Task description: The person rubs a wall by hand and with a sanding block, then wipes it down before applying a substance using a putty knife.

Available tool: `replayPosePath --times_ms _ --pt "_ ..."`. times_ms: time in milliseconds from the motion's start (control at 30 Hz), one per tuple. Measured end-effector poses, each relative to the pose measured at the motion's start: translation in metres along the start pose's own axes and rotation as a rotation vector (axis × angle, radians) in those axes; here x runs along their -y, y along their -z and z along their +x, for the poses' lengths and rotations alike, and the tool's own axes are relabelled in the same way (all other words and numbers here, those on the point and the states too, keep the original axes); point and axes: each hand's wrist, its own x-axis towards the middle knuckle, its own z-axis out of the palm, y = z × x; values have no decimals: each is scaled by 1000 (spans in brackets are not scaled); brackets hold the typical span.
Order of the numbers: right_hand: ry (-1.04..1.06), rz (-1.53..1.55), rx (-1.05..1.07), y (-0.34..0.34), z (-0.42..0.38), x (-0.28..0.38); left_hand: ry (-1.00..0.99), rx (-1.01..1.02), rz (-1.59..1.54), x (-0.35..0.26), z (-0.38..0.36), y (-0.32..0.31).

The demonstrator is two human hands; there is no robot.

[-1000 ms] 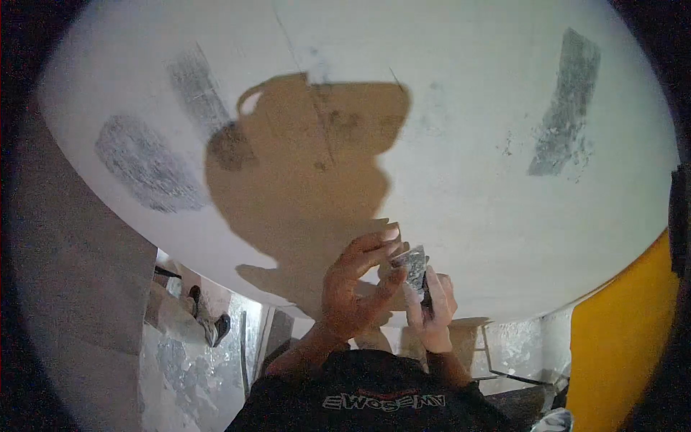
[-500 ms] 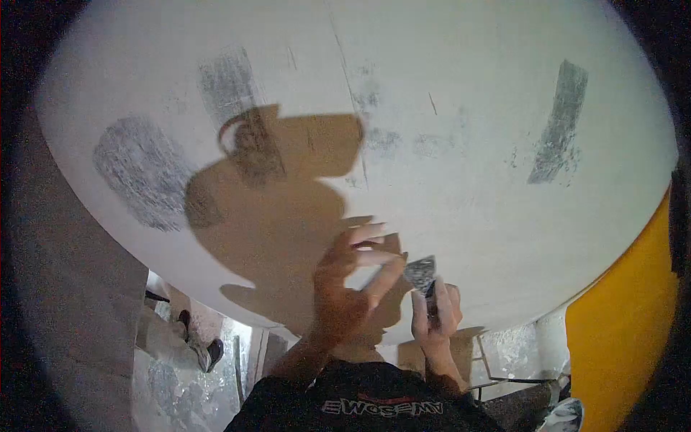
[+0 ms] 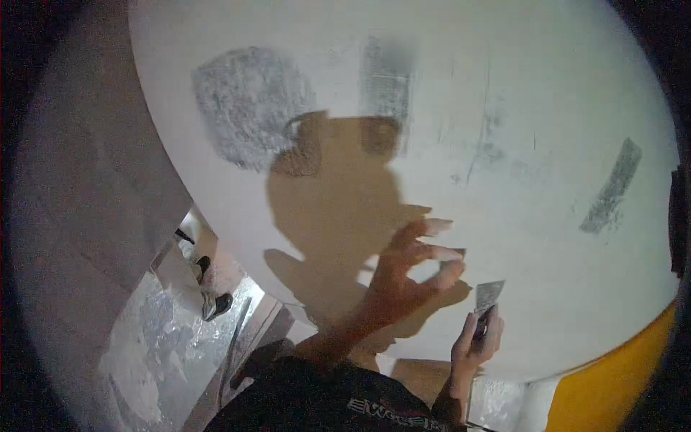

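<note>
My right hand (image 3: 478,344) is wrapped round the dark handle of a putty knife (image 3: 490,294), its grey, smeared blade pointing up. To its left my left hand (image 3: 421,263) is raised before the white surface. Its thumb and forefinger meet in a pinch near the blade, apart from it, with the other fingers stretched out. Whatever the pinch may hold is too small to make out. Behind both hands is a broad white wall panel (image 3: 561,273) with a large grey patch (image 3: 252,104), a grey strip (image 3: 385,79) and a smaller strip (image 3: 612,186).
My shadow (image 3: 335,209) falls across the white surface. At the right lies a yellow panel (image 3: 604,378). Down at the left, dark shoes (image 3: 217,306) show near a blotchy, shiny floor (image 3: 165,353). A grey surface (image 3: 86,144) borders the white one.
My view has turned left and tilted, so the grey patches sit farther right. My left fingertips and the putty knife blade are slightly farther apart. The right hand still grips the knife.
</note>
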Motion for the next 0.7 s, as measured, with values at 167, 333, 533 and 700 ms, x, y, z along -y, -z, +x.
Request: replayPosePath --times_ms 167,333,533,700 --pt "296 35 34 3 9 -3 79 275 -44 -11 -16 -16" --pt "209 -105 -99 46 39 -26 -206 -179 248 -1 22 22" --pt "369 -359 -68 80 113 -3 -610 -38 624 -18 70 -7" --pt "178 40 -34 71 117 2 -722 -89 756 -21 111 -37"
